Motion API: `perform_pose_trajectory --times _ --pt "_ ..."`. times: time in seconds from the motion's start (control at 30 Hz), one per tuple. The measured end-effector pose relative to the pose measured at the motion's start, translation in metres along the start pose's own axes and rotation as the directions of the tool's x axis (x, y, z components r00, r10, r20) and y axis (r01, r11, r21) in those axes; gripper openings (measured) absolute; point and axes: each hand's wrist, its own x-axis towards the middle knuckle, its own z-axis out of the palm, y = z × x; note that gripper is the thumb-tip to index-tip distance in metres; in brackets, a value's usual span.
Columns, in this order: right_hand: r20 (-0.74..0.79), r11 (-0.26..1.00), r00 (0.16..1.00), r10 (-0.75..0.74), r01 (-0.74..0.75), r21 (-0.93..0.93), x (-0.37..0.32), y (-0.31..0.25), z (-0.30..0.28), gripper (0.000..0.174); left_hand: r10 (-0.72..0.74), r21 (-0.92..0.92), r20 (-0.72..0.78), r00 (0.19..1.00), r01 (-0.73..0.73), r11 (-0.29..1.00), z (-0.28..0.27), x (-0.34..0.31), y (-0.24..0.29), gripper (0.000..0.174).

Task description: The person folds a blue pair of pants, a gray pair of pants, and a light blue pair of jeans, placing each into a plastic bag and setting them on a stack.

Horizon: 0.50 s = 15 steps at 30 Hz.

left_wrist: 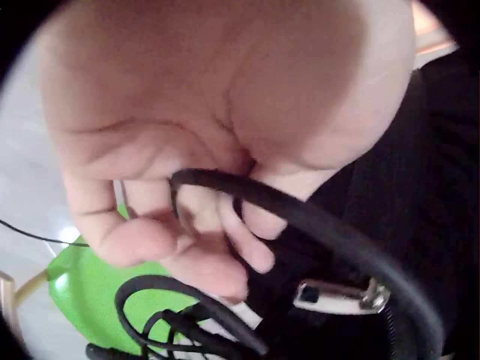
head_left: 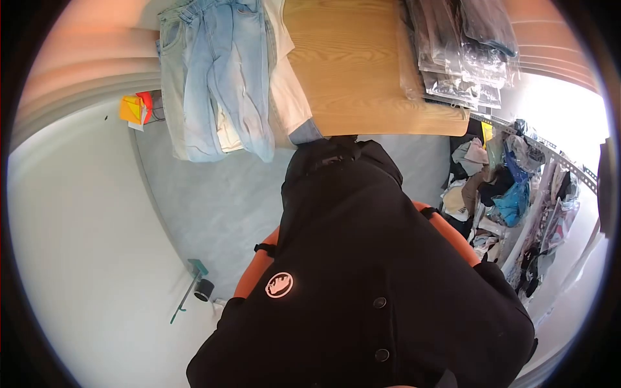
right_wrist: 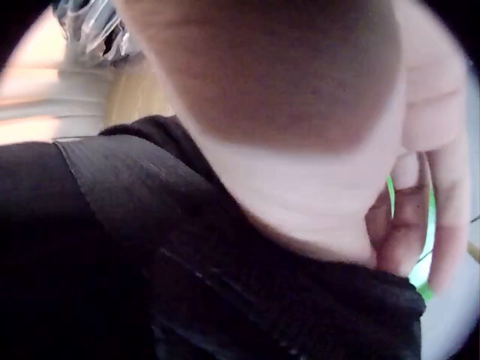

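Observation:
In the left wrist view my left hand has its palm in view and its fingers curled at a black cord. The cord runs out between the fingers, bends over and drops to the lower right. Close by hangs a metal zipper pull against black cloth. My right hand is beside a black jacket in the right wrist view, fingers pointing down past its edge. Fabric and the hand itself hide what those fingers may hold. From the head, both hands are hidden behind the black jacket front.
Light blue jeans hang over the front edge of a wooden table. Plastic-bagged garments lie at its right end. A shelf of piled clothes stands at right. Black cables lie over a green surface below the left hand.

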Motion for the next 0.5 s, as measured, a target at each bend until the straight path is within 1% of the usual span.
perform_pose_trajectory --times 0.03,0.17,0.23,0.33,0.37,0.4,0.43,0.5 --pt "-0.042 0.998 0.999 0.033 -0.035 -0.049 0.013 -0.003 0.006 0.042 0.006 -0.003 -0.019 1.000 -0.006 1.000 0.003 0.002 -0.009 0.036" --pt "-0.226 0.957 0.964 0.138 -0.189 -0.222 0.027 0.020 0.003 0.039 0.029 -0.011 -0.093 0.995 -0.030 0.999 0.020 0.009 -0.045 0.035" --pt "-0.321 0.919 0.929 0.185 -0.279 -0.277 0.030 0.037 0.010 0.038 0.030 -0.005 -0.120 0.992 -0.031 1.000 0.022 0.010 -0.065 0.034" --pt "-0.470 0.831 0.856 0.216 -0.414 -0.372 0.031 0.068 -0.004 0.036 0.053 -0.023 -0.175 0.983 -0.058 0.998 0.029 0.027 -0.091 0.033" --pt "-0.468 0.829 0.857 0.213 -0.412 -0.377 0.039 0.088 -0.001 0.036 0.057 -0.030 -0.191 0.980 -0.064 0.997 0.032 0.040 -0.093 0.033" --pt "-0.515 0.855 0.851 0.100 -0.338 -0.393 0.049 0.116 0.002 0.032 0.065 -0.033 -0.208 0.976 -0.074 0.997 0.034 0.046 -0.097 0.033" --pt "-0.559 0.873 0.829 -0.013 -0.262 -0.410 0.056 0.131 0.003 0.028 0.076 -0.033 -0.224 0.972 -0.086 0.996 0.033 0.054 -0.104 0.033" --pt "-0.565 0.877 0.825 -0.026 -0.252 -0.409 0.057 0.137 0.004 0.025 0.079 -0.041 -0.255 0.964 -0.093 0.995 0.039 0.061 -0.127 0.032"
